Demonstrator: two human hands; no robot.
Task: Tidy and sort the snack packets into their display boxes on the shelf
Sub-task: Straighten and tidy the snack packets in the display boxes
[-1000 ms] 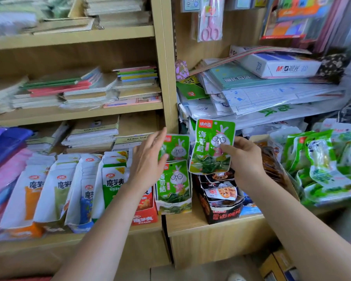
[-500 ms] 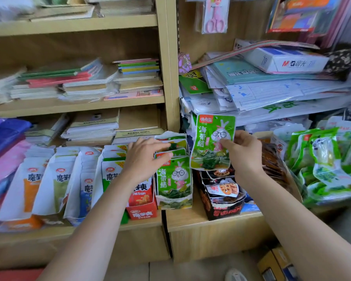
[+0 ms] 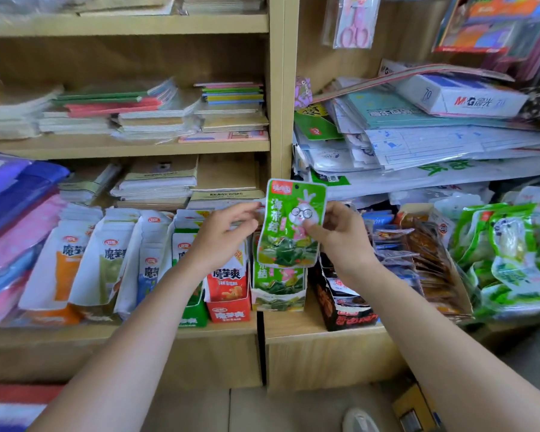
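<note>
— What has the right hand point(image 3: 340, 244) got?
— It pinches a green snack packet point(image 3: 289, 222). The thumb lies on the printed front beside the cartoon rabbit, and the other fingers curl round the right edge. The packet is upright in the air.
— And the left hand point(image 3: 223, 241)?
— Its fingers are curled, with the tips right at the packet's left edge. I cannot tell whether they grip that edge or only touch it, because it is blurred there.
— Where is the packet compared with the boxes?
— Directly above the green display box point(image 3: 278, 296), which holds more packets of the same print. From this view the held packet's lower edge overlaps them, but it is not down in the box.
— What stands on either side?
— Just to the left is a red display box point(image 3: 228, 310) with orange-red packets, partly behind the left wrist. Just to the right is a black display box point(image 3: 343, 316) with dark packets. Further right there is a cardboard box of brown packets point(image 3: 434, 263), then a loose heap of green-and-white packets point(image 3: 512, 263).
— And on the far left?
— A row of white packets point(image 3: 81, 263) leaning back, with orange, green and blue panels. All of these sit on the lowest wooden shelf point(image 3: 318, 336).
— And above?
— Stacked notebooks point(image 3: 156, 120) fill the left shelves. Sheets of paper and a white paper box point(image 3: 468, 98) are piled on the right, and pink scissors point(image 3: 356, 26) hang at the top
</note>
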